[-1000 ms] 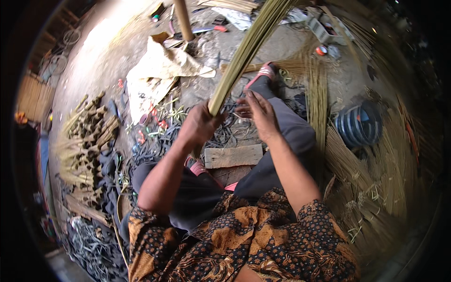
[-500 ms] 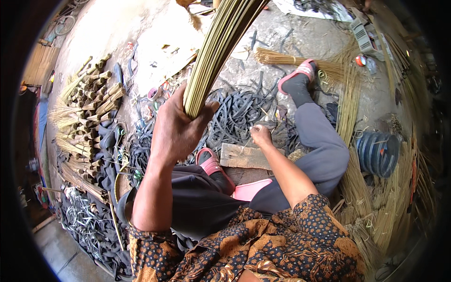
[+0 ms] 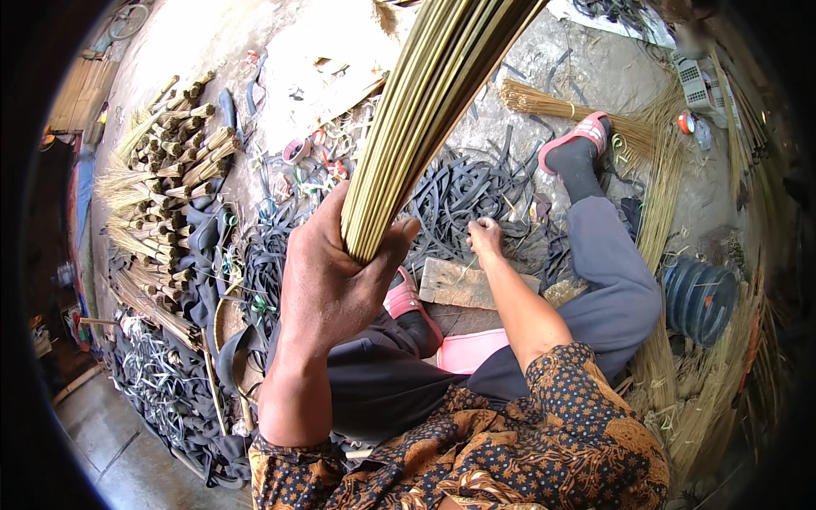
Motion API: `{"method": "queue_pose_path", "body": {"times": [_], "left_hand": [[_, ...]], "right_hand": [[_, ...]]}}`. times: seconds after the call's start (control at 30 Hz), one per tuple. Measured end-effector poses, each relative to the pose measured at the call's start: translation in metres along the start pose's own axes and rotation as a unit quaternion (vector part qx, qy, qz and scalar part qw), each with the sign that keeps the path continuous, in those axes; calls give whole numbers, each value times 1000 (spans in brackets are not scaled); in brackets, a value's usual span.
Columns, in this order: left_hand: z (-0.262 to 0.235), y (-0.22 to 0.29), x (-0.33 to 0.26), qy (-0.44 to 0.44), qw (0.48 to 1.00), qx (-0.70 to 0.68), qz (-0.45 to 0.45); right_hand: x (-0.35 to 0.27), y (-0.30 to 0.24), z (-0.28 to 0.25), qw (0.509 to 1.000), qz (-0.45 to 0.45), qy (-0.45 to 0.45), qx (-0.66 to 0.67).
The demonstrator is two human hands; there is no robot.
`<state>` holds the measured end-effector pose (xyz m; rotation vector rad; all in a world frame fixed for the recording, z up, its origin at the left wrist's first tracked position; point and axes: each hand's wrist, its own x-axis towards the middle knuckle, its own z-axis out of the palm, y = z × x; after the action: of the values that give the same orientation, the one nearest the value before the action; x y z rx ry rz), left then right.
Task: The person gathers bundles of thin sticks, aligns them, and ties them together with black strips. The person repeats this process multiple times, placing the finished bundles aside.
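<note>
A thick bundle of thin, greenish-tan sticks [image 3: 425,119] rises from my left hand [image 3: 316,272], tilted up and to the right. The left fingers and thumb wrap round its lower end, and the bundle runs out of view at the top. Farther right and lower, my right hand [image 3: 485,239] is closed in a pinch. Whatever may be in those fingers is too small to name. It hovers by the far edge of a worn wooden board [image 3: 459,284], beside a tangle of black rubber-like strips [image 3: 467,189].
Many short tied stick bundles [image 3: 161,191] are piled at the left. One long tied bundle [image 3: 586,115] lies beyond my right foot in its pink sandal [image 3: 582,140]. A ribbed blue plastic container [image 3: 699,299] stands at the right, among loose sticks [image 3: 710,416]. A tape roll [image 3: 296,150] lies ahead.
My left hand and the stick bundle look larger, closer to the camera, and sit farther right. The whole scene has shifted slightly right and down. The right hand stays closed near the board.
</note>
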<state>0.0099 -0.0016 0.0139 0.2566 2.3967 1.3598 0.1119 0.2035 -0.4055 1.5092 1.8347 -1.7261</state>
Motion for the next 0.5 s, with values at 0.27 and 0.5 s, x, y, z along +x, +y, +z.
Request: {"method": "queue_pose_path", "body": {"times": [0.27, 0.5], "left_hand": [[2, -8, -1, 28, 998, 43, 46], [19, -11, 0, 14, 987, 124, 100]], "right_hand": [[-80, -77, -44, 926, -246, -86, 273], [-210, -142, -128, 943, -227, -240, -41]]}}
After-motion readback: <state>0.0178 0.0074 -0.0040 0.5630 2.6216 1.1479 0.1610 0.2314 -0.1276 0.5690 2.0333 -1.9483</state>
